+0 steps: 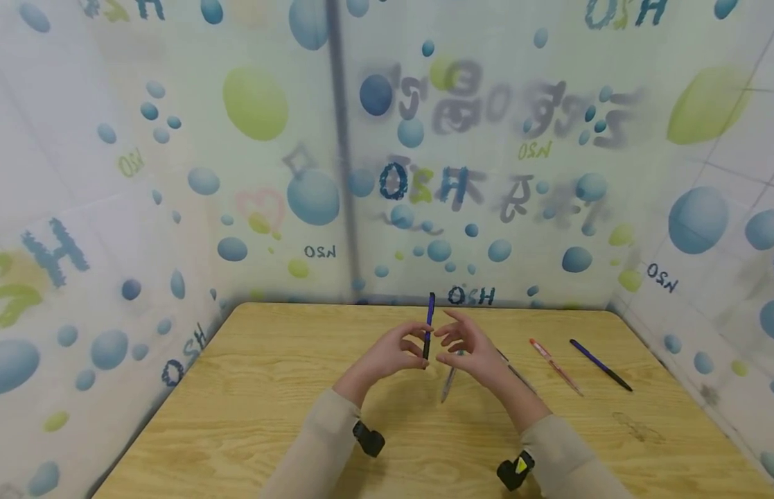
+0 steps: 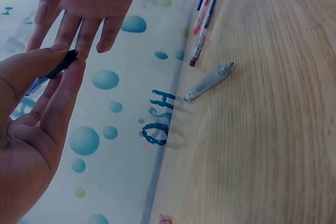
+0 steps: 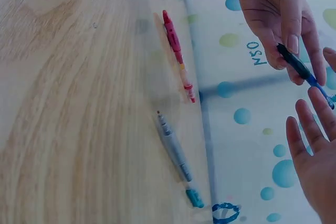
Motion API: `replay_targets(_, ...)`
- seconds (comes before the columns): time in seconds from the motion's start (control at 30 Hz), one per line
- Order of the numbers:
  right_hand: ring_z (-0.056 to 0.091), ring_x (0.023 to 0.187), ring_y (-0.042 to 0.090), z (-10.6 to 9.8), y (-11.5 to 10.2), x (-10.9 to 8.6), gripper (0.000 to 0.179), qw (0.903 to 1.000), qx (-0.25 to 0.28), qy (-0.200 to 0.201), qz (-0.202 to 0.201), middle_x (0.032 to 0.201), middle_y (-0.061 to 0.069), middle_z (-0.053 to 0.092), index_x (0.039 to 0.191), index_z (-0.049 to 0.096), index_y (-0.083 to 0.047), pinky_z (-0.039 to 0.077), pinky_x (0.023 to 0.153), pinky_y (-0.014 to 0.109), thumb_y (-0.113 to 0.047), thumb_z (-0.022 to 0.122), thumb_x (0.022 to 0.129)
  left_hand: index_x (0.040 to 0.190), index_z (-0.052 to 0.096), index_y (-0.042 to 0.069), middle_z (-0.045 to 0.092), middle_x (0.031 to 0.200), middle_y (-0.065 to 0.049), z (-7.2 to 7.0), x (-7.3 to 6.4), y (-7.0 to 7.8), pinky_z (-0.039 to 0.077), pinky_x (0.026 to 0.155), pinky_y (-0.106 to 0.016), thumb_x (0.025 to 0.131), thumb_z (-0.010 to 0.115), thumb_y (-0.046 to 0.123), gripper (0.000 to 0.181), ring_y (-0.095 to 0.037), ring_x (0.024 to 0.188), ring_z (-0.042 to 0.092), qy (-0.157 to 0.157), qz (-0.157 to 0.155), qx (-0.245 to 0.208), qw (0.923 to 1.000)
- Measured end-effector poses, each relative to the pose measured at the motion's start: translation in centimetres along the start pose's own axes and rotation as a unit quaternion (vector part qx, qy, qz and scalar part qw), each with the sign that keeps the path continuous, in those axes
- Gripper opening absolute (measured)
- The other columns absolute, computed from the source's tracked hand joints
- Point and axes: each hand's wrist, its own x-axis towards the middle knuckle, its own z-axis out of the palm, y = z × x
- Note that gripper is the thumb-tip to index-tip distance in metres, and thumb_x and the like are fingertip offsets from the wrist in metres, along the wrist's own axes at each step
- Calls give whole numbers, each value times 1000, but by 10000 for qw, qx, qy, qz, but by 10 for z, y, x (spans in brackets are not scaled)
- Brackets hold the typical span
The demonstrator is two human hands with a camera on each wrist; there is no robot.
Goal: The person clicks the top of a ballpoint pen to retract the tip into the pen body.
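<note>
My left hand pinches a blue pen with a black lower end between thumb and fingers. The pen stands nearly upright above the table. Just to its right is my right hand, palm turned toward the pen, fingers spread and slightly bent. In the right wrist view, the right fingertips come close to the blue part of the pen. Below the hands lies a grey pen with a teal end. A red pen lies beyond it in that view.
On the wooden table, a dark slim pen lies partly behind my right forearm. Farther right lie an orange-red pen and a second blue pen. A patterned curtain hangs along the table's back edge.
</note>
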Motion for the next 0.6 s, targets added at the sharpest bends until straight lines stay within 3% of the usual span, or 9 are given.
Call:
replay_targets(0.17,54,106,41,-1,-11,4,86,9997,96,64,-209,125,22,56,156,18,-11,47,89,51,-1,70,89,147,40,20,53,122,-11,4,-3,12,55,79,-37,85,72,-5,74,-23,94,65,52,500,-164,9986)
replay_targets(0.37,58,103,30,-3,-19,8,91,9984,255,-35,-502,124,22,57,158,13,-15,48,89,50,2,69,88,157,14,30,57,116,-10,11,-7,24,55,79,-37,85,71,-7,100,-24,93,66,195,835,-276,9959)
replay_targets(0.6,61,100,22,-7,-32,7,89,9956,114,-52,-925,119,28,59,158,10,-11,50,87,41,9,63,90,155,15,39,59,114,-12,17,-13,31,55,78,-35,85,71,-7,101,-23,92,65,197,934,-161,9953)
